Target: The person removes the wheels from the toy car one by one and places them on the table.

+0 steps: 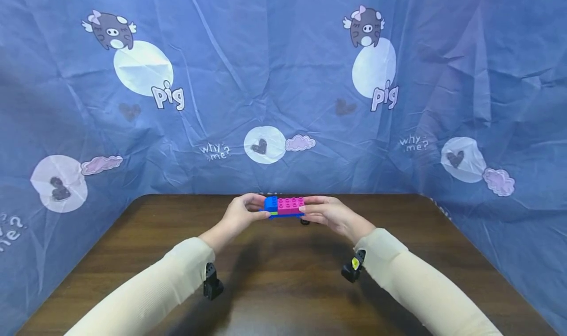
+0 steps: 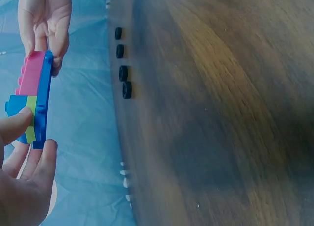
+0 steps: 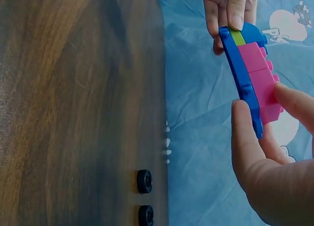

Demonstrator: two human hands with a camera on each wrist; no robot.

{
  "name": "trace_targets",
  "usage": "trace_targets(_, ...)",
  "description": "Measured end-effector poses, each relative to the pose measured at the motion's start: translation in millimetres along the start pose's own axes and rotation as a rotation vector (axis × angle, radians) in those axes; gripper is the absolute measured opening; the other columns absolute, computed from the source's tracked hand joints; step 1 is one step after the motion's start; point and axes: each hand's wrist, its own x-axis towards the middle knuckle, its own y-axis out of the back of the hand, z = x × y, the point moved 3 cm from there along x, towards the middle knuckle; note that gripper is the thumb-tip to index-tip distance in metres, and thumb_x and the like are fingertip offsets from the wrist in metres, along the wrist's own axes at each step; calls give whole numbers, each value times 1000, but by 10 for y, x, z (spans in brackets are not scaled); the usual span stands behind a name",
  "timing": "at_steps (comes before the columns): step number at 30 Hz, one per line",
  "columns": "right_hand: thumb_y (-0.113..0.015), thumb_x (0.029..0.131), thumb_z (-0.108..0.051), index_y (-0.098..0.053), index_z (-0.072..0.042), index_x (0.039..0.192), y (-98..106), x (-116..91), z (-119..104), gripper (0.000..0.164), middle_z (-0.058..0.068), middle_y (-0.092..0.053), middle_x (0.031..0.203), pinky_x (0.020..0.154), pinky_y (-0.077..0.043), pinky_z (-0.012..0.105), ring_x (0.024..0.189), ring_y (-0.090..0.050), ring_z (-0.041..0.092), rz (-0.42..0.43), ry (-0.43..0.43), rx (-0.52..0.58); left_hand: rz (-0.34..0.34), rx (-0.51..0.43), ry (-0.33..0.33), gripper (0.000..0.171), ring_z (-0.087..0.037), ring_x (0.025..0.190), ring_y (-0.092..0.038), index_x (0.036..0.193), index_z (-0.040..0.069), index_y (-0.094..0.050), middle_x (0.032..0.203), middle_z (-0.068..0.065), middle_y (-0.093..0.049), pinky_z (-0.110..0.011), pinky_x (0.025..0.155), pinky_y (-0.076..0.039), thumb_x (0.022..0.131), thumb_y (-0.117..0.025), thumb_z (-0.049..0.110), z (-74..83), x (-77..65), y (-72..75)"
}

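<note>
A toy block vehicle point(image 1: 290, 207) is held up between both hands over the far side of the table. It has a long blue base point(image 3: 236, 64), pink studded bricks point(image 3: 262, 88), a thin lime-green piece point(image 2: 31, 115) and a blue brick point(image 1: 270, 204) at the left end. My left hand point(image 1: 239, 215) grips the blue and green end, thumb on the near side. At the pink end, my right hand point(image 1: 336, 215) pinches the vehicle between thumb and fingers. No wheels show on the underside of the base in the wrist views.
Several small black wheels stand in a row near the table's far edge, one wheel point(image 2: 127, 90) plain in the left wrist view and another wheel point(image 3: 144, 181) in the right. Behind the wooden table point(image 1: 283, 287) hangs a blue printed cloth point(image 1: 283, 80).
</note>
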Motion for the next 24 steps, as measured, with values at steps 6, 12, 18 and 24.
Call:
trace_targets(6, -59, 92, 2, -39, 12, 139, -14, 79, 65, 52, 21, -60, 119, 101, -46, 41, 88, -68, 16, -9, -28, 34, 12, 45, -23, 37, -35, 102, -66, 113, -7, -63, 108, -23, -69, -36, 86, -54, 81, -76, 4, -64, 10, 35)
trace_targets(12, -55, 93, 4, -39, 13, 139, -64, 164, 96, 50, 30, -50, 135, 103, -44, 42, 93, -67, 19, -12, -40, 59, 34, 66, -11, 37, -33, 103, -67, 114, -4, -65, 109, -21, -69, -38, 89, -53, 80, -77, 5, -183, 46, 72)
trace_targets(18, -58, 91, 6, -44, 13, 136, -148, 291, 96, 47, 32, -51, 134, 97, -49, 38, 88, -67, 18, 37, -21, 46, 80, 95, -12, 37, -34, 104, -67, 115, -3, -65, 110, -21, -69, -38, 88, -54, 80, -77, 4, -265, 106, 150)
trace_targets(24, -58, 88, 11, -47, 16, 132, -214, 443, 155, 45, 34, -54, 129, 85, -56, 30, 80, -68, 16, 98, -9, 62, 106, 116, 8, 37, -32, 103, -67, 116, -3, -66, 112, -21, -69, -38, 88, -54, 81, -76, 3, -342, 163, 202)
